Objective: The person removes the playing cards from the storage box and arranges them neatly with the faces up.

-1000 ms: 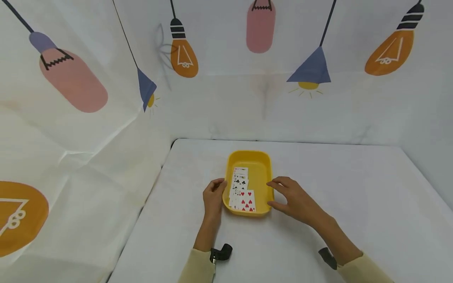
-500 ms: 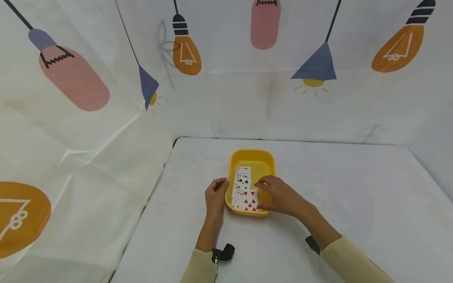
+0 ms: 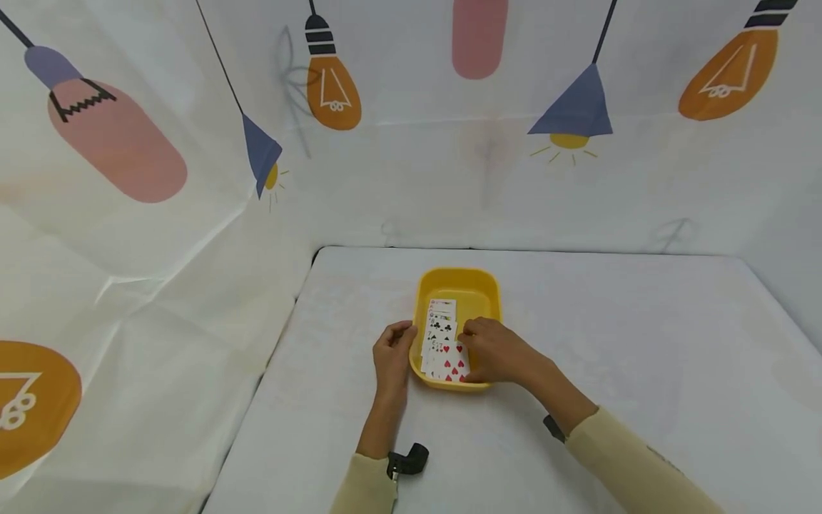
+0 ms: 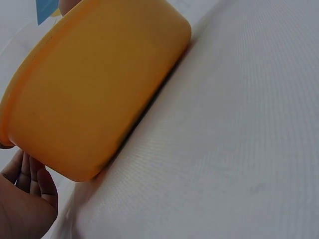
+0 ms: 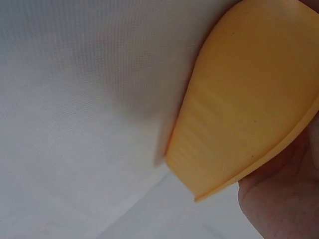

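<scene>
Yellow-orange tray [image 4: 99,89], outside facing camera, on white worktop [image 4: 224,124]; left hand [image 4: 27,201] at lower left, curled fingers partly behind tray.

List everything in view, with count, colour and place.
White cloth-textured table: one, white, before the person
Rounded rectangular yellow tray: one, yellow, on the table
Rectangular playing cards: several, overlapping, exact count unclear; white with red and black marks; tray's left side
Creased white walls: two at least, white, behind and left of the table
Printed bulbs: five, three orange and two pink, across both walls
Printed lampshades: two, blue, one per wall
Wrist devices: two, black, one per wrist
Long sleeves: two, beige, on the forearms
Left hand: one, at the tray's left rim
Right hand: one, over the tray's right side, fingertips at the cards
</scene>
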The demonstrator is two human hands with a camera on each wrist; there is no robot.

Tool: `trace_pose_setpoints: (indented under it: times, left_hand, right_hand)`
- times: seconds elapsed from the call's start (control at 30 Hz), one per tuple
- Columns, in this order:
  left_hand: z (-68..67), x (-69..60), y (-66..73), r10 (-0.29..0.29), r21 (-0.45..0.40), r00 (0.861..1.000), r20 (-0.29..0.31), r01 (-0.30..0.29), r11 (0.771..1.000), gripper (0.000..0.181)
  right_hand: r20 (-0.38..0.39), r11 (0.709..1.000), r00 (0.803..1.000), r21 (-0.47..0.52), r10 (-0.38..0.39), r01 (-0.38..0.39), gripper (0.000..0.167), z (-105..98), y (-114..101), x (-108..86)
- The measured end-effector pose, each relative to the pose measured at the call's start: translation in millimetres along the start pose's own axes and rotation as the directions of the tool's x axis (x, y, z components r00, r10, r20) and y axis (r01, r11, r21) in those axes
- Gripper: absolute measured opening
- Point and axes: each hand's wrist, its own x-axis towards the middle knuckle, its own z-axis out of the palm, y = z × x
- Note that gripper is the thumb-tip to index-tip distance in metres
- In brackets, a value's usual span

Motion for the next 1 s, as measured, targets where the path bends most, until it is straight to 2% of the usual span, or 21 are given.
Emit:
trace_pose_setpoints:
  times: [0.37, 1.0]
  left_hand:
    - [-1.1, -4.1, -1.0, 0.05, -0.02, 0.999, 0.01, -0.05, 0.999, 0.025]
    - [0.0, -5.5, 1.1, 0.042, -0.017, 0.999, 0.004, -0.042, 0.999, 0.022]
  right_hand:
    - [0.037, 0.999, 0.999, -0.04, 0.03, -0.029, 0.065, 9, 0, 5.5]
    - [0.042, 0.993, 0.999, -0.12, 0.024, -0.018, 0.068, 13, 2, 9.1]
